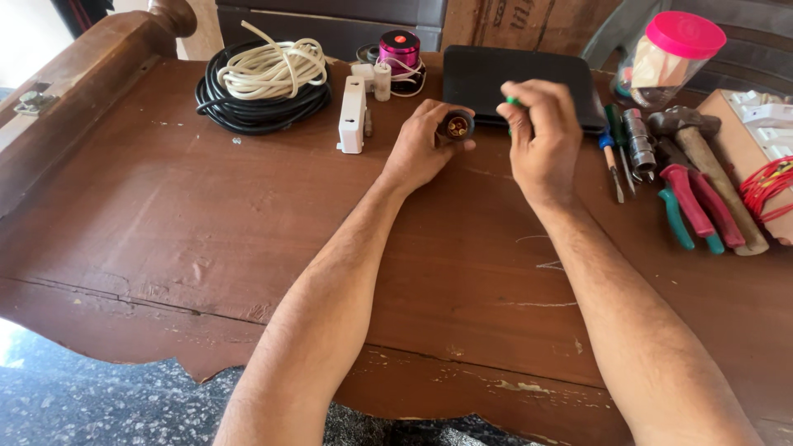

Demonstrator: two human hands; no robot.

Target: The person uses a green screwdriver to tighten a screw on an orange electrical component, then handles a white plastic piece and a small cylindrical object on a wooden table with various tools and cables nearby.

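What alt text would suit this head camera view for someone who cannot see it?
A person's left hand holds a small black lamp holder over a worn wooden table, while the right hand grips a green-handled tool. Coiled cables lie left, hand tools right.

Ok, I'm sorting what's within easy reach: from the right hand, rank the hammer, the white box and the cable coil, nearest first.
From the right hand:
1. Hammer, on its right among the tools.
2. White box, to its left, beyond the left hand.
3. Cable coil, far left, toward the table's back corner.

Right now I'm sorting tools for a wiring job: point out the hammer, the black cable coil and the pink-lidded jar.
hammer [679, 120], head view, on its metal head.
black cable coil [248, 113], head view, on its front loops.
pink-lidded jar [686, 33], head view, on its lid.
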